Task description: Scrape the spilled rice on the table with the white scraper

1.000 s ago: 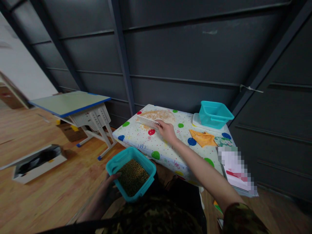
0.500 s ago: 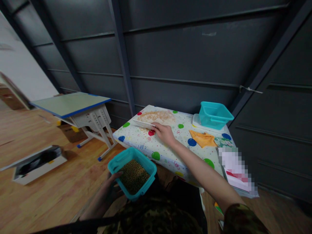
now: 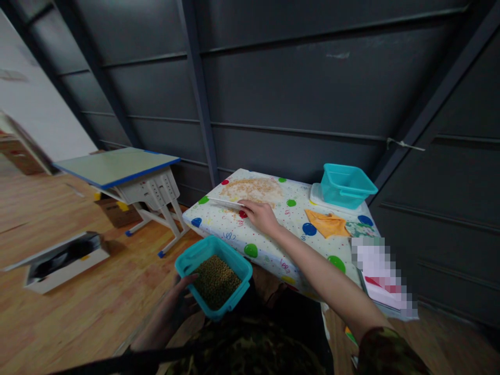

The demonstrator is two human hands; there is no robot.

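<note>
My left hand (image 3: pixel 178 299) grips the near left side of a teal plastic tub (image 3: pixel 242 268), with its thumb over the rim. Small round greenish-brown grains (image 3: pixel 216 280), like dry beans, lie in the tub, which is held in front of the table's edge. My right hand (image 3: pixel 262 216) is closed on one end of a thin, flat white piece (image 3: pixel 222 201), seen nearly edge-on, so its exact kind is unclear. Just beyond it, a thin pale brown and whitish layer of loose material (image 3: pixel 255 188) is spread over the balloon-print tablecloth (image 3: pixel 234 245).
At the table's back right, a second teal tub (image 3: pixel 347 187) stands on a whitish lid. An orange cloth (image 3: pixel 327 224) and papers (image 3: pixel 377 276) lie to the right. Left are a desk (image 3: pixel 117 166) and an open white box (image 3: pixel 66 265) on the floor. A dark panelled wall (image 3: pixel 297 94) stands behind.
My right hand and the white piece have shifted slightly left and nearer to me, the piece now more edge-on. My left hand keeps its hold on the tub.
</note>
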